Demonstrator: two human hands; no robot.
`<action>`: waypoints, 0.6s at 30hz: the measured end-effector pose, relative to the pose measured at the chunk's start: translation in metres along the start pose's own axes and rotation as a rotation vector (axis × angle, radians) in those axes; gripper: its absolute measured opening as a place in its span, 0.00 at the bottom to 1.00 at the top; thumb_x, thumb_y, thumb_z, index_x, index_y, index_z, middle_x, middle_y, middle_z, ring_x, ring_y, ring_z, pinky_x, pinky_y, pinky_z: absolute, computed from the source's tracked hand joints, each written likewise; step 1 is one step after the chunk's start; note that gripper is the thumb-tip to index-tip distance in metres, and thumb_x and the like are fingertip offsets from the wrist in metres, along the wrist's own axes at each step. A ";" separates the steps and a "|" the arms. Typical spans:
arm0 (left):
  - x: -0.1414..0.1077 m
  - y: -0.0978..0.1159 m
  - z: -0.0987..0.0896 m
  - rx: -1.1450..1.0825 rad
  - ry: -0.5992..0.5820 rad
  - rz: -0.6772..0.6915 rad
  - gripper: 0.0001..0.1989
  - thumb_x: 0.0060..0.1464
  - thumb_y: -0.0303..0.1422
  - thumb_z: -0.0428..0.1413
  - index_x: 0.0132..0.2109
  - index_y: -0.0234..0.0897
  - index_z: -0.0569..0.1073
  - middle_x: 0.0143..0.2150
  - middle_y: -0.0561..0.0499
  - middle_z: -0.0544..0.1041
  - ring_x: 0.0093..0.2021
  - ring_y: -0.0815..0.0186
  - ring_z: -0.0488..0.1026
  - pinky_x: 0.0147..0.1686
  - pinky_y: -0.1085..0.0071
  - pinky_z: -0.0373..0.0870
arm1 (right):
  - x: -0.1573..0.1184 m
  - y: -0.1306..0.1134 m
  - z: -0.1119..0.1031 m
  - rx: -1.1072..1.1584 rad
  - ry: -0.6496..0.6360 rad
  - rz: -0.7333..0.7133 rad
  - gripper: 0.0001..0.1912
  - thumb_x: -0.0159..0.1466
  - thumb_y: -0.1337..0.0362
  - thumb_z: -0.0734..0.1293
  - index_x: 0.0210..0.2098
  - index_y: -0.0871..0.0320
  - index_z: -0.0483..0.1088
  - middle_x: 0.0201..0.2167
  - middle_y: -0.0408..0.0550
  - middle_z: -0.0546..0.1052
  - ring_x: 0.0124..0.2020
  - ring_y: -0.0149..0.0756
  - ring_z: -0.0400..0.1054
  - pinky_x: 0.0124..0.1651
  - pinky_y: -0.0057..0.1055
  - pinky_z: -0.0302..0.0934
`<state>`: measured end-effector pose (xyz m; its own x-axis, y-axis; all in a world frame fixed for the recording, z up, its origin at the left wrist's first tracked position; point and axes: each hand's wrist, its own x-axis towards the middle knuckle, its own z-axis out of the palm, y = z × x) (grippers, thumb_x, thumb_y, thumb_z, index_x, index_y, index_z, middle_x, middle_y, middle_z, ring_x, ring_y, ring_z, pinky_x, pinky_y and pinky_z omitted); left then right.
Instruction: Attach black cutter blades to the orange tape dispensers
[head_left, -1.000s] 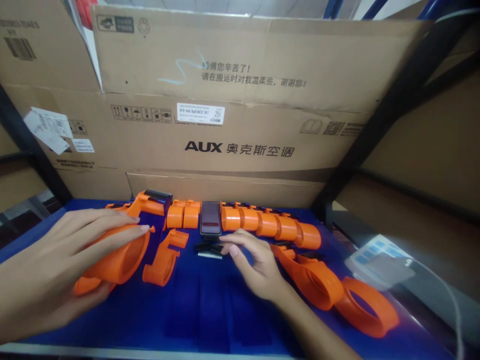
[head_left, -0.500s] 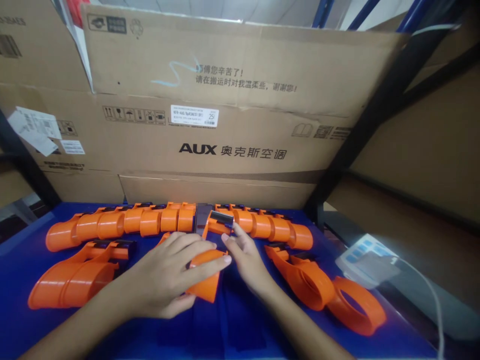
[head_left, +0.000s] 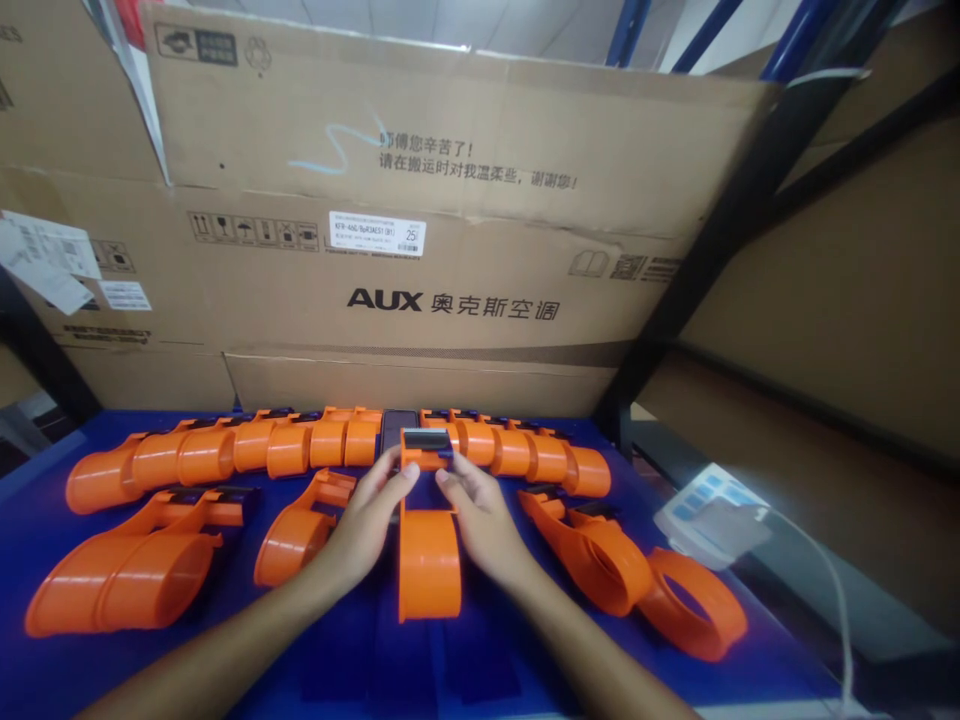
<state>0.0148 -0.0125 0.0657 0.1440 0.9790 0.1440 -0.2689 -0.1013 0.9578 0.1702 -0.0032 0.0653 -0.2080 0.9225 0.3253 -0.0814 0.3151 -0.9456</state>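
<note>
Left hand (head_left: 373, 515), right hand (head_left: 481, 515): fingers pinched dispenser (head_left: 430, 568) at 9, 3 o'clock; uneven squeeze could've twisted it into phone (head_left: 397, 424) at 11.

Beyond the fingers (head_left: 453, 488) we see a big brown cardboard box (head_left: 487, 255) printed "AUX", with a white label (head_left: 377, 233) above them and slightly left. Well to their left we make out paper stickers (head_left: 56, 255). Just behind the fingers we find a dark flat device (head_left: 397, 426), partly hidden. Off to their right we have a white unit (head_left: 709, 515) with blue panels, its white cable (head_left: 836, 590), and a slanting black bar (head_left: 686, 275). Below them we see a blue tabletop (head_left: 30, 500).
</note>
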 end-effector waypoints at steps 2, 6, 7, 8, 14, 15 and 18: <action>-0.001 -0.007 0.000 -0.037 0.066 0.003 0.20 0.57 0.47 0.61 0.52 0.42 0.79 0.58 0.48 0.79 0.65 0.52 0.68 0.64 0.60 0.62 | -0.001 0.002 0.002 -0.069 -0.009 -0.010 0.19 0.68 0.52 0.65 0.53 0.54 0.73 0.44 0.48 0.80 0.45 0.44 0.74 0.55 0.43 0.67; -0.007 -0.014 -0.008 -0.047 0.167 0.006 0.18 0.54 0.48 0.62 0.46 0.42 0.81 0.51 0.48 0.82 0.60 0.52 0.72 0.62 0.61 0.64 | -0.003 0.006 0.004 -0.173 -0.022 0.006 0.13 0.68 0.55 0.65 0.45 0.56 0.75 0.35 0.46 0.80 0.38 0.41 0.74 0.48 0.38 0.70; -0.009 -0.015 -0.010 -0.046 0.178 -0.010 0.18 0.54 0.48 0.63 0.45 0.42 0.81 0.50 0.48 0.83 0.59 0.52 0.73 0.61 0.61 0.65 | -0.003 0.007 0.004 -0.181 -0.045 0.028 0.11 0.67 0.56 0.65 0.42 0.56 0.75 0.33 0.45 0.79 0.35 0.39 0.74 0.44 0.36 0.72; -0.010 -0.015 -0.011 -0.046 0.187 -0.030 0.18 0.53 0.48 0.63 0.45 0.42 0.81 0.49 0.49 0.83 0.58 0.52 0.74 0.60 0.61 0.66 | -0.004 0.008 0.004 -0.180 -0.073 0.063 0.10 0.67 0.57 0.65 0.39 0.56 0.74 0.30 0.43 0.77 0.30 0.37 0.73 0.38 0.33 0.72; -0.012 -0.010 -0.013 -0.077 0.228 -0.072 0.18 0.51 0.46 0.65 0.45 0.42 0.79 0.48 0.50 0.82 0.53 0.54 0.76 0.55 0.64 0.69 | -0.006 0.013 0.003 -0.051 -0.143 0.302 0.09 0.63 0.58 0.65 0.31 0.57 0.67 0.18 0.36 0.70 0.16 0.31 0.71 0.20 0.24 0.65; -0.012 -0.009 -0.013 -0.078 0.225 -0.058 0.18 0.51 0.45 0.65 0.46 0.42 0.78 0.47 0.50 0.82 0.53 0.54 0.76 0.54 0.64 0.69 | -0.006 0.013 0.003 -0.032 -0.145 0.311 0.08 0.62 0.59 0.65 0.30 0.57 0.66 0.18 0.36 0.71 0.16 0.32 0.72 0.20 0.24 0.66; -0.010 -0.008 -0.013 -0.065 0.215 -0.019 0.19 0.50 0.45 0.66 0.45 0.40 0.78 0.46 0.48 0.82 0.53 0.53 0.76 0.54 0.63 0.69 | -0.005 0.013 0.003 -0.029 -0.136 0.312 0.04 0.59 0.64 0.63 0.29 0.57 0.66 0.17 0.36 0.71 0.16 0.31 0.72 0.20 0.23 0.65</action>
<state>0.0029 -0.0191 0.0533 -0.0545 0.9965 0.0632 -0.3301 -0.0777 0.9407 0.1668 -0.0044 0.0514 -0.3472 0.9377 0.0162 0.0341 0.0299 -0.9990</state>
